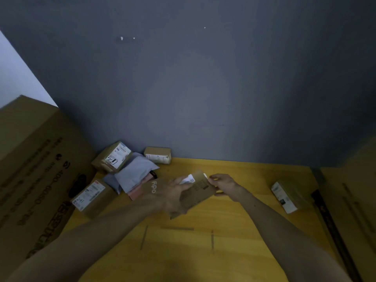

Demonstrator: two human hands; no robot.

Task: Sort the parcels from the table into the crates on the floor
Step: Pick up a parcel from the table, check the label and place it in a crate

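Observation:
A small brown cardboard parcel (200, 190) with a white label is held above the middle of the yellow table (234, 231). My left hand (173, 195) grips its left side, fingers curled round it. My right hand (224, 184) pinches its right end. Other parcels lie on the table: two brown boxes (113, 156) (158, 155) by the wall, one brown box (91, 197) at the left edge, grey soft bags (135, 174) over a pink one (136, 192), and a box (288, 195) at the right. No crates are in view.
A large printed cardboard carton (34, 169) stands against the table's left side. Another brown carton (354, 200) rises at the right edge. A dark grey wall (203, 88) closes the back. Faint tape marks (177, 228) lie on the near tabletop.

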